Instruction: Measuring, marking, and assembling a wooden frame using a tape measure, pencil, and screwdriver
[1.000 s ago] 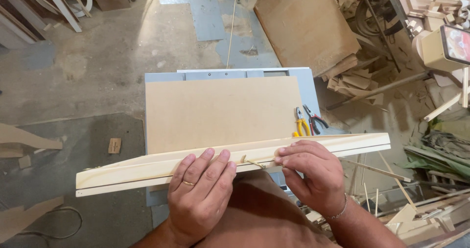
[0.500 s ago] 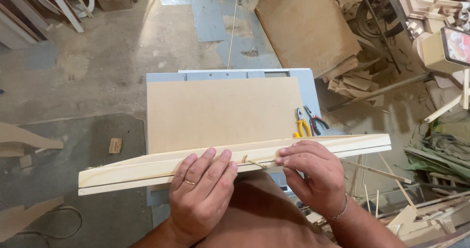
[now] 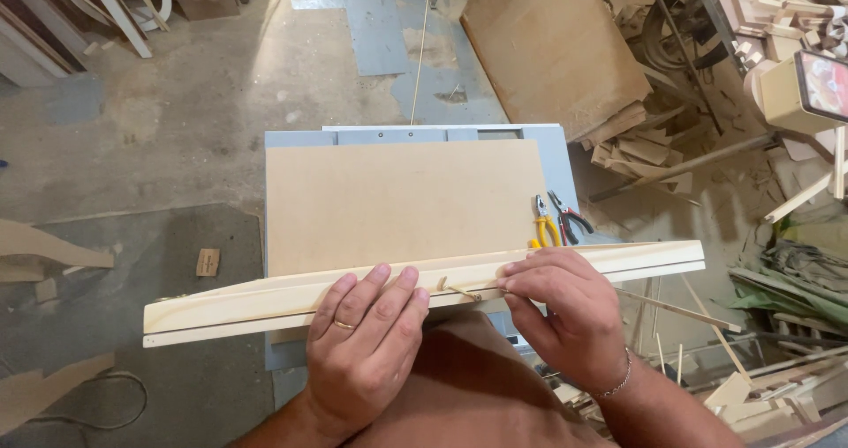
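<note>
Moulding strip across table, board behind, pliers right
</note>
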